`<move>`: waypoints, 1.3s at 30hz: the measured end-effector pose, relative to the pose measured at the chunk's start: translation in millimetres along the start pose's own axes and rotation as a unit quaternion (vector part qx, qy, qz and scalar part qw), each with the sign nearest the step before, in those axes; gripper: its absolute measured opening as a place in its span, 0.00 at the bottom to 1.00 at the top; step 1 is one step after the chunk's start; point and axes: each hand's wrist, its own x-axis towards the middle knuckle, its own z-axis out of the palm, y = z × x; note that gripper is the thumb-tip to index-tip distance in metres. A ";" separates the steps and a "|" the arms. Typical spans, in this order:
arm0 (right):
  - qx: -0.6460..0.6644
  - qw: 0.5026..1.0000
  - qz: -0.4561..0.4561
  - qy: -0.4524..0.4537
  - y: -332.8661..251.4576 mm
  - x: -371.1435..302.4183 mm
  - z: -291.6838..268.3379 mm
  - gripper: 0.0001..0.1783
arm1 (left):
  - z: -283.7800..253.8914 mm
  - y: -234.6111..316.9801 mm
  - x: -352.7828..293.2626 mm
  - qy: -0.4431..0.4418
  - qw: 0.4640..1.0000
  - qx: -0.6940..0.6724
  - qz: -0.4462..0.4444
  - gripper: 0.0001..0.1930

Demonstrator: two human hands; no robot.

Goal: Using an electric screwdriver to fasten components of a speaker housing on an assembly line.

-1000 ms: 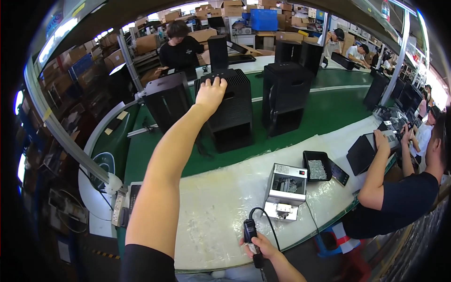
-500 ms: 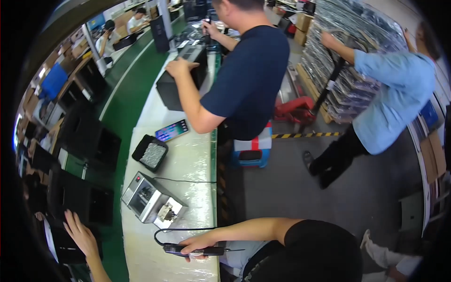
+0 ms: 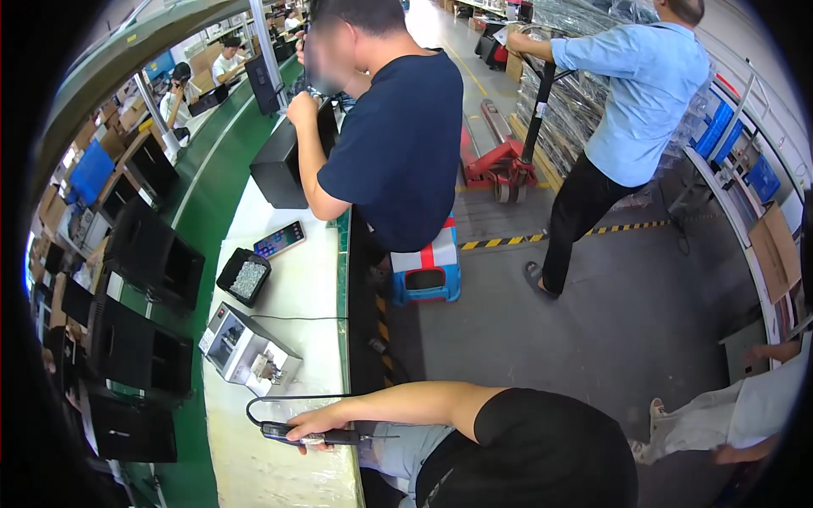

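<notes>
My right hand is closed around a black electric screwdriver, held level over the near part of the covered bench. Its thin bit points right, away from the bench, and a black cord loops from its rear end. My left hand is out of view. Just beyond my right hand stands a grey metal screw feeder with a window on top. Behind it sits a black tray filled with small silvery screws. Farther along lies a smartphone with a lit screen.
A co-worker in dark blue leans over a black box. Black cabinets line the green conveyor at left. Another person in light blue grips a red pallet jack beside wrapped stacks. A blue stool stands nearby.
My left hand has left the view. The view has shifted, and the bench sits farther left. The person in light blue has changed stance with the pallet jack. My right hand keeps hold of the electric screwdriver.
</notes>
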 end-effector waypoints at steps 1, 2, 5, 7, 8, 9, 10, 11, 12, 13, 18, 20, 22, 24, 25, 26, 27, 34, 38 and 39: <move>-0.014 1.000 0.010 0.008 -0.6 -1.6 -0.1 0.19 | -1.1 -4.3 -8.2 0.029 0.998 0.034 0.049 0.13; -0.019 1.000 0.011 0.013 -0.4 -0.6 -0.1 0.19 | -1.7 -7.5 -14.9 0.058 0.991 0.068 0.099 0.12; -0.051 0.998 0.016 0.034 -3.4 -1.7 3.6 0.20 | -2.8 -2.5 -21.5 0.054 0.984 0.151 0.073 0.11; -0.066 0.997 0.016 0.030 -5.8 -1.0 10.1 0.18 | 5.5 -40.1 -17.1 0.086 0.983 0.141 0.075 0.11; -0.077 0.996 0.015 0.037 -5.3 -1.8 11.0 0.18 | 8.5 -46.3 -17.3 0.112 0.982 0.129 0.080 0.11; -0.079 0.996 0.015 0.038 -4.1 -4.0 11.8 0.18 | 9.8 -52.2 -18.4 0.113 0.982 0.127 0.080 0.11; -0.094 0.994 0.004 0.058 -2.1 -6.0 12.0 0.19 | 10.2 -48.3 -19.2 0.103 0.981 0.134 0.090 0.11; -0.108 0.991 -0.008 0.077 -0.5 -7.5 12.3 0.19 | 10.6 -47.3 -20.5 0.093 0.980 0.142 0.100 0.11; -0.120 0.989 -0.012 0.083 -1.6 -6.3 17.5 0.20 | 9.1 -59.1 -20.0 0.098 0.980 0.143 0.097 0.11; -0.123 0.989 -0.012 0.077 -2.4 -4.0 23.7 0.20 | 12.2 -78.1 -15.9 0.106 0.982 0.125 0.094 0.11; -0.187 0.973 -0.001 0.138 5.0 -2.1 31.2 0.23 | 20.4 -96.1 -14.9 0.111 0.988 0.081 0.065 0.13; -0.194 0.970 -0.001 0.146 4.7 -0.5 31.0 0.24 | 22.2 -97.0 -13.3 0.090 0.991 0.072 0.060 0.14; -0.252 0.960 0.018 0.122 1.1 5.0 33.3 0.27 | 22.6 -108.5 -12.3 0.090 0.990 0.088 0.065 0.15; -0.311 0.944 0.021 0.112 -5.9 14.4 37.9 0.27 | 22.7 -119.6 -12.1 0.088 0.988 0.109 0.071 0.16; -0.369 0.923 0.023 0.105 -11.4 20.3 40.4 0.28 | 20.6 -123.0 -12.1 0.082 0.989 0.103 0.061 0.16; -0.408 0.910 0.020 0.073 -19.3 26.6 41.8 0.29 | 19.2 -125.7 -12.3 0.078 0.991 0.098 0.051 0.16; -0.441 0.895 0.015 0.065 -25.3 32.7 44.2 0.27 | 17.8 -127.8 -13.0 0.077 0.990 0.103 0.048 0.16; -0.637 0.755 -0.071 0.138 -40.8 100.1 19.6 0.23 | 35.0 -146.7 -4.9 0.079 0.995 0.069 0.007 0.16; -0.715 0.659 -0.143 0.186 -26.9 123.7 13.1 0.19 | 29.7 -146.1 -11.0 0.097 0.993 0.073 -0.007 0.15; -0.742 0.617 -0.157 0.208 -20.5 127.8 6.5 0.18 | 34.4 -134.6 -10.8 0.092 0.993 0.074 -0.012 0.14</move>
